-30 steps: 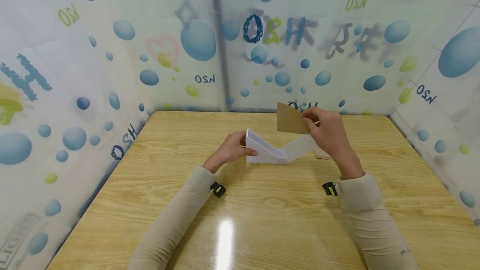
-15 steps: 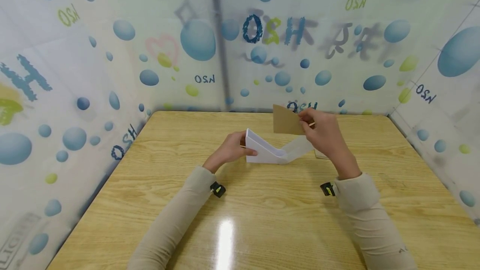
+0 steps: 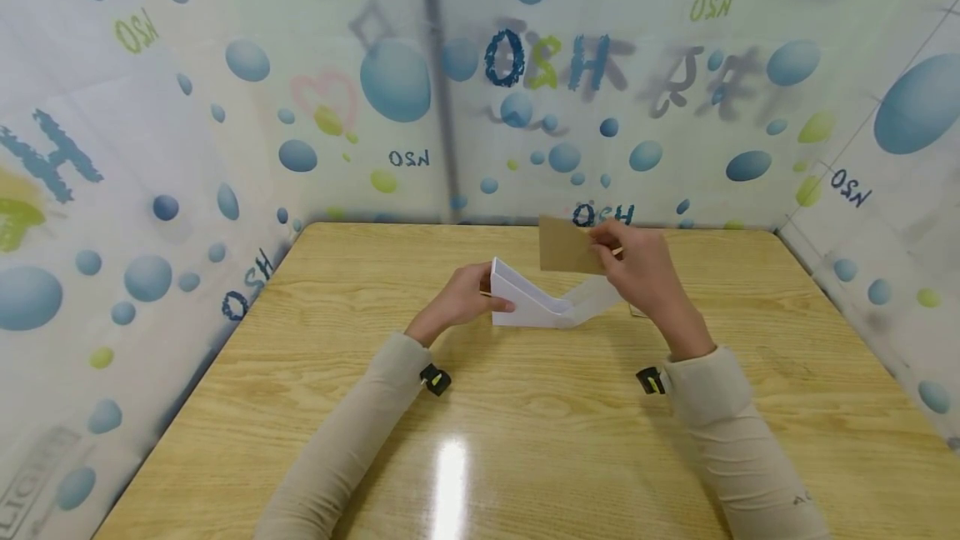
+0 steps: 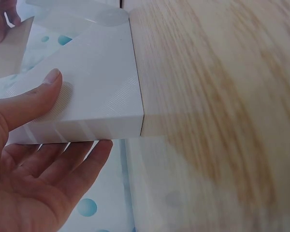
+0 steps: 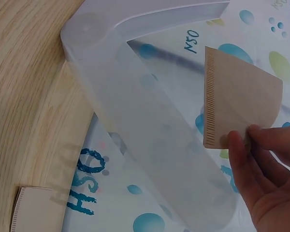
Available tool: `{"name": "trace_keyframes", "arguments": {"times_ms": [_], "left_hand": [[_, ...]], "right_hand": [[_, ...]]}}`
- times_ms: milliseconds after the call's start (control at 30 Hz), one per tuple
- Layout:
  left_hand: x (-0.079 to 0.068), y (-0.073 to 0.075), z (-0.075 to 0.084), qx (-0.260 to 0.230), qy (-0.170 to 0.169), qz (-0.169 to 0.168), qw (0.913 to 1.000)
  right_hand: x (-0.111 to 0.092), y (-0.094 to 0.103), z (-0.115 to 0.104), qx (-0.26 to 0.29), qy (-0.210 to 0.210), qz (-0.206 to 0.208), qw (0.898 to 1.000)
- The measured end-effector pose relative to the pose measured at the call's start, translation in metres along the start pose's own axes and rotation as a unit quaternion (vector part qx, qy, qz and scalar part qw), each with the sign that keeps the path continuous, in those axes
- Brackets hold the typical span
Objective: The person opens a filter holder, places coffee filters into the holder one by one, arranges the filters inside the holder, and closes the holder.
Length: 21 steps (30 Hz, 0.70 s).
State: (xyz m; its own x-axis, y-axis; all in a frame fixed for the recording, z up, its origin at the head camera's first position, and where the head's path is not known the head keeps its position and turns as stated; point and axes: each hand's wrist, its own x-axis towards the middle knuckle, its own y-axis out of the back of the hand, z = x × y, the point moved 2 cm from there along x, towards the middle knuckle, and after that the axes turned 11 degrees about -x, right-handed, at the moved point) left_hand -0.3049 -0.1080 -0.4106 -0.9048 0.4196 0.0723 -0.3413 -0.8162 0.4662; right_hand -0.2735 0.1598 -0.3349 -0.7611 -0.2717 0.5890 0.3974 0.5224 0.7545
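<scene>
A white filter holder stands on the table, its hinged translucent lid swung away to the right. My left hand grips the holder's left end, thumb on the near side and the fingers behind, as the left wrist view shows. Between the thumb and fingers of my right hand is a brown paper coffee filter, pinched at its right edge. It hangs above the lid and holder, apart from both. In the right wrist view, a crimped seam runs along one edge of the filter.
More brown filters lie on the wooden table beside the lid, largely hidden by my right hand in the head view. A printed curtain with bubbles and letters rises behind the table and at both sides.
My right hand has shifted left and slightly down, carrying the coffee filter closer to the holder. The left hand and the holder have stayed in place.
</scene>
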Motion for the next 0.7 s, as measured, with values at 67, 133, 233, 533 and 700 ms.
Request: {"name": "trace_keyframes", "arguments": {"times_ms": [67, 133, 233, 533, 700], "left_hand": [[-0.0002, -0.0002, 0.0, -0.001, 0.002, 0.0, 1.0], [-0.0004, -0.0003, -0.0001, -0.002, 0.005, 0.001, 1.0], [-0.0007, -0.0004, -0.0001, -0.003, 0.008, 0.002, 1.0], [0.0003, -0.0003, -0.0021, -0.002, 0.003, 0.002, 1.0], [0.0004, -0.0003, -0.0019, -0.001, 0.001, 0.001, 1.0]], "right_hand": [[0.0001, -0.0007, -0.0004, 0.001, 0.0, 0.0, 1.0], [0.0003, -0.001, -0.0012, 0.002, 0.001, -0.001, 1.0], [0.0007, -0.0017, -0.0024, 0.002, 0.0, -0.002, 1.0], [0.0012, -0.005, -0.0054, 0.004, 0.003, 0.001, 1.0], [0.0011, -0.0067, -0.0067, 0.004, 0.007, 0.004, 1.0]]}}
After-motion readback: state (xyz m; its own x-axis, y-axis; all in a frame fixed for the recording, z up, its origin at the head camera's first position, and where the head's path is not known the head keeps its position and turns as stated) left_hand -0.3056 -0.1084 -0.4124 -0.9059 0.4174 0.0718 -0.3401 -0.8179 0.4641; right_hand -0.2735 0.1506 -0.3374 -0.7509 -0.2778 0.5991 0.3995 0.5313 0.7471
